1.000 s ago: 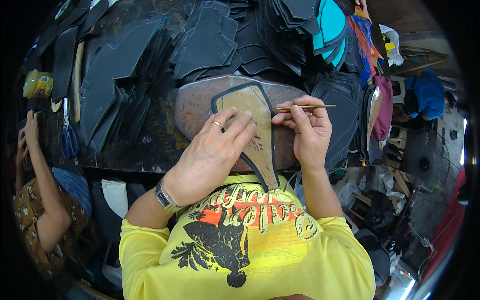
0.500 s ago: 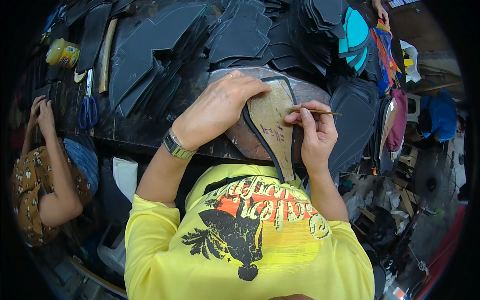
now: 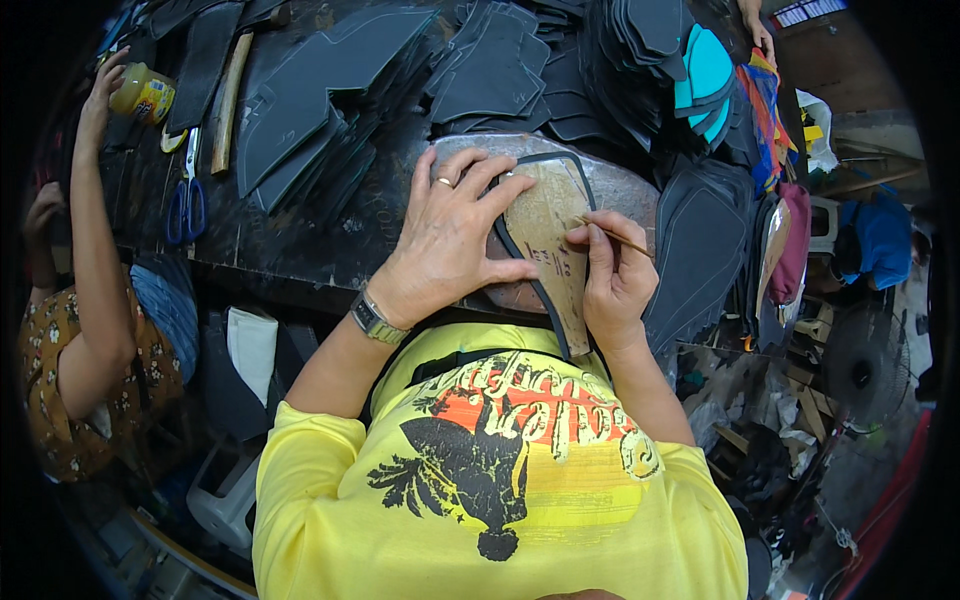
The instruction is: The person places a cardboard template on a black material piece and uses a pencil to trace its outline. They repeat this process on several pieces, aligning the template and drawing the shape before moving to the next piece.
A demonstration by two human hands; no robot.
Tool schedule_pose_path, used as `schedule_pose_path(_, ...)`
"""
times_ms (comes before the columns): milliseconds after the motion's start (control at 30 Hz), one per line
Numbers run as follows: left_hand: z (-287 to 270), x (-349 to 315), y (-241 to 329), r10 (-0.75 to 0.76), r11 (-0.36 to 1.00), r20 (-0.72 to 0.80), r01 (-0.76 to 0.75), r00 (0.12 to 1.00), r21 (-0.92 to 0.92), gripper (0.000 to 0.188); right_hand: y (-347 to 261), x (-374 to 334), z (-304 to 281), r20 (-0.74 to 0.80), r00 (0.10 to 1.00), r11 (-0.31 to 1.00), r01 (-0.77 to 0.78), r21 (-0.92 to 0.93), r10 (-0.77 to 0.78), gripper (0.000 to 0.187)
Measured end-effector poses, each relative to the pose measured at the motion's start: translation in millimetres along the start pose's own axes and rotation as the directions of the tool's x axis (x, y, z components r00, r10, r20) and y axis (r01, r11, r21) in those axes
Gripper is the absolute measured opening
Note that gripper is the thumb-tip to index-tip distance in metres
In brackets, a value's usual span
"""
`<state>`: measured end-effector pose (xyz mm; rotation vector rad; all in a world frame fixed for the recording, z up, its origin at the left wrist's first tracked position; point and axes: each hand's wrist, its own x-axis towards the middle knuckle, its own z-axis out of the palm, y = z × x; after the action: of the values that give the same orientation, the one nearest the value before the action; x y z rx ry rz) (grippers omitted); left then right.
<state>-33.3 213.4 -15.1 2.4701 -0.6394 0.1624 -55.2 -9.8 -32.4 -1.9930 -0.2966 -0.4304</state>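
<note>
A tan board template (image 3: 548,212) with handwritten marks lies on a black sheet piece (image 3: 535,283), whose edge shows around it. Both rest on a worn, rounded slab (image 3: 628,183) at the table's near edge, their narrow end reaching toward my shirt. My left hand (image 3: 440,225) is spread open, its thumb and fingertips pressing on the template's left side. In a pinch, my right hand (image 3: 618,285) holds a thin brown stick (image 3: 628,241) over the template's right side. Its tip is partly hidden by my fingers.
Stacks of black cut pieces (image 3: 330,95) cover the table's far side, with turquoise pieces (image 3: 706,75) at right. Blue-handled scissors (image 3: 187,212), a wooden stick (image 3: 231,105) and a yellowish jar (image 3: 145,95) lie left. Another person (image 3: 95,340) sits at far left; another hand (image 3: 757,25) shows top right.
My left hand has spread its fingers and shifted, its thumb now on the template's lower left. My right hand has moved slightly left and down. The person at left has raised an arm toward the jar.
</note>
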Motion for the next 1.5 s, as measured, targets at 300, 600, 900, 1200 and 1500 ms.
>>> schedule_pose_path(300, 11, -8, -1, -0.020, 0.999, -0.030, 0.021, 0.999, 0.029, 0.098, -1, -1, 0, 0.021, 0.998, 0.999, -0.050, -0.008, 0.050, 0.013)
schedule_pose_path(600, 12, -6, 3, -0.078, 0.996, -0.018, 0.079, 0.997, 0.042, 0.091, 1, 5, -6, 0.027, 0.958, 0.861, -0.270, 0.432, 0.287, 0.011)
schedule_pose_path(900, 4, -2, 10, -0.107, 0.992, 0.039, 0.104, 0.993, 0.075, 0.089, 3, 21, -18, -0.085, 0.954, 0.851, -0.212, 0.480, 0.286, 0.012)
schedule_pose_path(1200, 0, 0, 16, -0.091, 0.989, 0.064, 0.083, 0.994, 0.119, 0.088, 15, 22, -11, -0.053, 0.958, 0.843, -0.222, 0.490, 0.283, 0.013)
schedule_pose_path(1500, -7, 9, 24, -0.014, 0.987, 0.125, -0.006, 0.992, 0.159, 0.087, 18, 20, -8, -0.099, 0.954, 0.882, -0.220, 0.416, 0.284, 0.014)
